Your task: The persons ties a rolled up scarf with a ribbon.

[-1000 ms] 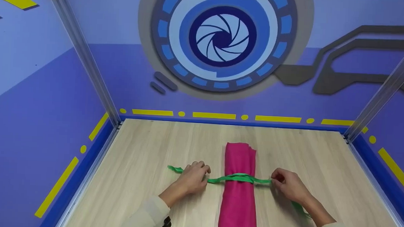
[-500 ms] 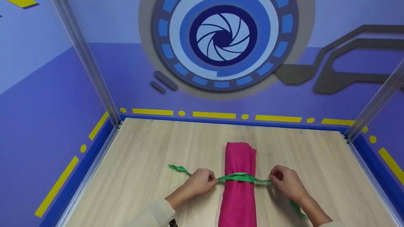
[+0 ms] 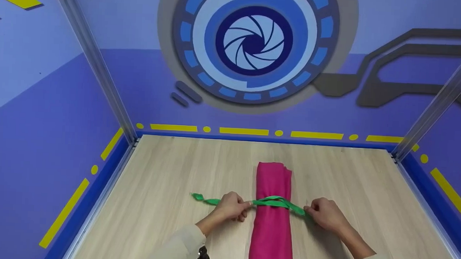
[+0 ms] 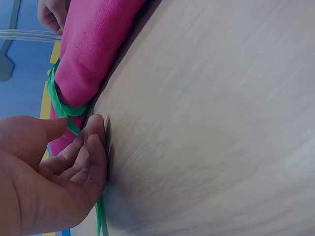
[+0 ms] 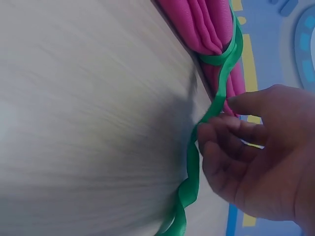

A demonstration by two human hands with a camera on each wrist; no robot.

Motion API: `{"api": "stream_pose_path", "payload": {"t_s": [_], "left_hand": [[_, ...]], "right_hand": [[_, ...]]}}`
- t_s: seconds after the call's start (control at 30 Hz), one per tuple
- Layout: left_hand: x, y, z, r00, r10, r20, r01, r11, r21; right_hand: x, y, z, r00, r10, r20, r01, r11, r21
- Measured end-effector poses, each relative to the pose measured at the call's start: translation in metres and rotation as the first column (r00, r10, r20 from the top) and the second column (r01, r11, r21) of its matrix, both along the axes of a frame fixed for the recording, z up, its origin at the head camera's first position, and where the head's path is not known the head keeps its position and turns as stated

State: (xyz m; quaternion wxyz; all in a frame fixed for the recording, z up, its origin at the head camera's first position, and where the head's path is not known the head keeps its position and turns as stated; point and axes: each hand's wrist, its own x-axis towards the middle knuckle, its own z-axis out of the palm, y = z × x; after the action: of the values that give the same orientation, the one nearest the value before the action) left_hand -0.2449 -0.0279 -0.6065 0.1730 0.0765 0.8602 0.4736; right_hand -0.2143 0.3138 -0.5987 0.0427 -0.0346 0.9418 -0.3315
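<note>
A pink cloth roll (image 3: 272, 232) lies lengthwise on the wooden table, with a green ribbon (image 3: 272, 203) crossed around its middle. My left hand (image 3: 229, 207) is just left of the roll and holds the ribbon near the fingertips; its loose tail runs out behind the hand. On the right, my right hand (image 3: 326, 215) has its fingertips at the ribbon's other tail. In the right wrist view, the thumb stands apart from the bent fingers (image 5: 209, 135), and the ribbon (image 5: 193, 162) runs past their tips in a slack, twisted strip.
The wooden table (image 3: 167, 161) is bounded by a blue back wall (image 3: 131, 78) and side walls. Metal posts (image 3: 111, 89) rise at both far corners. The ribbon's frayed left end (image 3: 197, 197) rests on the table.
My left hand has moved right along the ribbon, closer to the roll. My right hand has dropped slightly toward me, and the ribbon beside it now slopes down instead of running nearly level.
</note>
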Motion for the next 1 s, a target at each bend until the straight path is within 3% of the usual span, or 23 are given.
{"api": "stream_pose_path", "payload": {"t_s": [0.23, 0.47, 0.7, 1.0], "left_hand": [[-0.002, 0.001, 0.0, 1.0, 0.018, 0.021, -0.019, 1.0, 0.017], [-0.007, 0.004, -0.004, 0.999, 0.029, 0.033, -0.03, 0.999, 0.015], [-0.009, 0.005, -0.005, 0.996, 0.052, 0.067, -0.055, 0.998, 0.038], [-0.009, 0.005, -0.002, 0.992, 0.068, 0.105, -0.07, 0.997, 0.014]], "right_hand": [[0.002, 0.002, -0.007, 0.99, -0.038, 0.133, 0.043, 0.998, -0.04], [0.003, 0.0, -0.011, 0.982, -0.069, 0.176, 0.07, 0.998, -0.001], [0.005, -0.003, -0.01, 0.981, -0.072, 0.182, 0.061, 0.996, 0.067], [0.005, -0.01, -0.009, 0.993, -0.054, 0.109, 0.046, 0.996, 0.082]]}}
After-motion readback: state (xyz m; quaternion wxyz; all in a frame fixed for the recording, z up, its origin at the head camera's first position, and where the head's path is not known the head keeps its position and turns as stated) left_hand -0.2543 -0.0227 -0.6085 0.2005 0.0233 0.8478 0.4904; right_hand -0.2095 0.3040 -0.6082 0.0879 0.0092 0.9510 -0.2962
